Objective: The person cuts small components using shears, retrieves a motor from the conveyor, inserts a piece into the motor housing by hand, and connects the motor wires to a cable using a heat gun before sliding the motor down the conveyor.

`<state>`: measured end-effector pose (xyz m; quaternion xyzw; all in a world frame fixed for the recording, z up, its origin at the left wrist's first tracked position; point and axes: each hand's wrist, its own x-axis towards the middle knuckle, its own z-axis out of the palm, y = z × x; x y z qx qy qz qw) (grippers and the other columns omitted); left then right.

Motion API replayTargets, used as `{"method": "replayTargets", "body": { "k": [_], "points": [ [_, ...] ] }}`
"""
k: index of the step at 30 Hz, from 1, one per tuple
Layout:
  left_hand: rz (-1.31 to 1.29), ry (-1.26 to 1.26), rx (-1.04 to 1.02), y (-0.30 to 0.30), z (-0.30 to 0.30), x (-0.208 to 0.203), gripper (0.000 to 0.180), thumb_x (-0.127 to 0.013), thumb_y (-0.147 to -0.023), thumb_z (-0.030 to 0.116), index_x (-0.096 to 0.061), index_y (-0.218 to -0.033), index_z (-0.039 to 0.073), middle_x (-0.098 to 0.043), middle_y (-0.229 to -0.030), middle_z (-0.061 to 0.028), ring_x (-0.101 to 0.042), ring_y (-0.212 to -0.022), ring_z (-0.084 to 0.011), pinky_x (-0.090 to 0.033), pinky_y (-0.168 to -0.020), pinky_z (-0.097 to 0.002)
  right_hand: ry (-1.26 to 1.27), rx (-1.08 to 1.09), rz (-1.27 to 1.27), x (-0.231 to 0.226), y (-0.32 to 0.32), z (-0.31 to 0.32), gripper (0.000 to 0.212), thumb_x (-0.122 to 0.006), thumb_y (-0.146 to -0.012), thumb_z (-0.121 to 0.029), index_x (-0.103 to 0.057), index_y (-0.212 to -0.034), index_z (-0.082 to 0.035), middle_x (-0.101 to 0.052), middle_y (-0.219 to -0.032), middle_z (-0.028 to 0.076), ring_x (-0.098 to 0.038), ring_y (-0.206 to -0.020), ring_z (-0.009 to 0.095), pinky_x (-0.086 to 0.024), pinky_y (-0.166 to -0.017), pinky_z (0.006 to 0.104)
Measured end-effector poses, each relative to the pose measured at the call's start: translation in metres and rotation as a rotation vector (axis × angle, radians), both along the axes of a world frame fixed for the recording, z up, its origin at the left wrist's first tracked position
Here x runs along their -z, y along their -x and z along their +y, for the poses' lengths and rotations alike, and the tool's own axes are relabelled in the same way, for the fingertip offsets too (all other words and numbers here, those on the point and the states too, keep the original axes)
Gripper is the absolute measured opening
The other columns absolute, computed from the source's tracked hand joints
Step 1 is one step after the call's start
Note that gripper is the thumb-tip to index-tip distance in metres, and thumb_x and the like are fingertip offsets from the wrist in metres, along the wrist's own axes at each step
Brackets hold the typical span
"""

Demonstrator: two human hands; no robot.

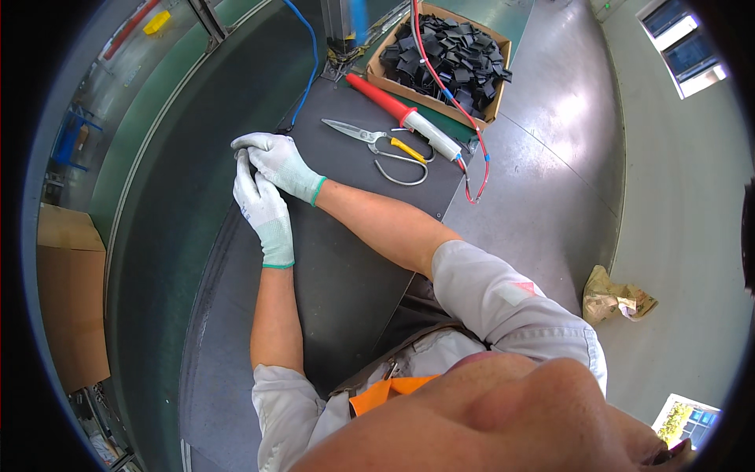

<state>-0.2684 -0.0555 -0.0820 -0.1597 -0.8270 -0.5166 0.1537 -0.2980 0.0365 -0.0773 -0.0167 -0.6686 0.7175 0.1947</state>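
Nearest the head camera, part of the wearer's own head [511,409] fills the near side of the view, with pale grey sleeves [503,291] beyond it. Past them lies a dark surface [346,267]. At its left edge, toward the far end, the white-gloved left hand [261,200] and right hand [281,161] meet with fingers curled together. Whether they are clamped on something small I cannot tell, since the gloves hide whatever might lie between the fingertips.

Just beside the right hand, at the far left of the surface, ends a blue cable [316,47]. Shears with a yellow grip [377,141] lie free toward the far right corner, blades pointing left, and a red-and-white handheld tool [405,118] lies along the far edge. Beyond that edge sits a cardboard box [432,94] of black flat pieces [452,59].

The step in hand seems to be close fingertip work by both hands; the next move probably calls for a steady, matched pinch, without snagging the cable.
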Motion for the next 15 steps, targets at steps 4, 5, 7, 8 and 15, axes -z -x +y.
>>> {"method": "replayTargets", "body": {
  "k": [4, 5, 7, 8, 15],
  "points": [
    [0.023, -0.009, 0.001, 0.0022, -0.0017, 0.0036, 0.046, -0.047, -0.102, 0.013, -0.050, -0.146, 0.000, -0.055, -0.146, -0.0159, -0.049, -0.134, -0.0322, -0.036, -0.113, -0.0430, -0.024, 0.001, 0.020, -0.0014, -0.0008, -0.0001, 0.034, -0.049, -0.091, 0.001, -0.073, -0.114, -0.003, -0.075, -0.112, 0.011, -0.071, -0.104, 0.017, -0.054, -0.097, 0.0291],
    [0.014, 0.010, -0.005, 0.0009, -0.0024, 0.0011, 0.046, -0.046, -0.102, 0.011, -0.049, -0.147, 0.000, -0.053, -0.147, -0.0159, -0.049, -0.135, -0.0298, -0.037, -0.114, -0.0409, -0.020, -0.002, 0.017, -0.0030, -0.0021, -0.0003, 0.034, -0.049, -0.091, 0.001, -0.073, -0.115, -0.002, -0.075, -0.112, 0.011, -0.071, -0.104, 0.017, -0.054, -0.097, 0.0290],
    [0.007, 0.028, -0.010, 0.0005, -0.0027, 0.0001, 0.047, -0.045, -0.102, 0.010, -0.049, -0.147, -0.001, -0.052, -0.149, -0.0159, -0.049, -0.137, -0.0274, -0.037, -0.116, -0.0389, -0.018, -0.006, 0.016, -0.0043, -0.0026, -0.0007, 0.034, -0.049, -0.091, 0.001, -0.073, -0.115, -0.002, -0.075, -0.111, 0.011, -0.071, -0.104, 0.017, -0.054, -0.097, 0.0289],
    [0.007, 0.017, -0.008, 0.0011, -0.0021, 0.0010, 0.046, -0.045, -0.102, 0.010, -0.049, -0.147, -0.001, -0.051, -0.149, -0.0159, -0.049, -0.137, -0.0273, -0.037, -0.116, -0.0388, -0.012, -0.010, 0.006, -0.0040, -0.0019, -0.0005, 0.034, -0.049, -0.091, 0.001, -0.073, -0.115, -0.002, -0.075, -0.111, 0.011, -0.071, -0.104, 0.017, -0.054, -0.097, 0.0289],
    [0.022, 0.015, -0.006, 0.0002, 0.0003, 0.0002, 0.046, -0.046, -0.103, 0.013, -0.049, -0.147, -0.001, -0.051, -0.150, -0.0155, -0.049, -0.138, -0.0273, -0.037, -0.116, -0.0388, 0.007, -0.007, 0.016, 0.0024, 0.0019, 0.0006, 0.034, -0.049, -0.091, 0.001, -0.073, -0.115, -0.002, -0.075, -0.113, 0.011, -0.072, -0.104, 0.017, -0.054, -0.097, 0.0294]
  ]
}}
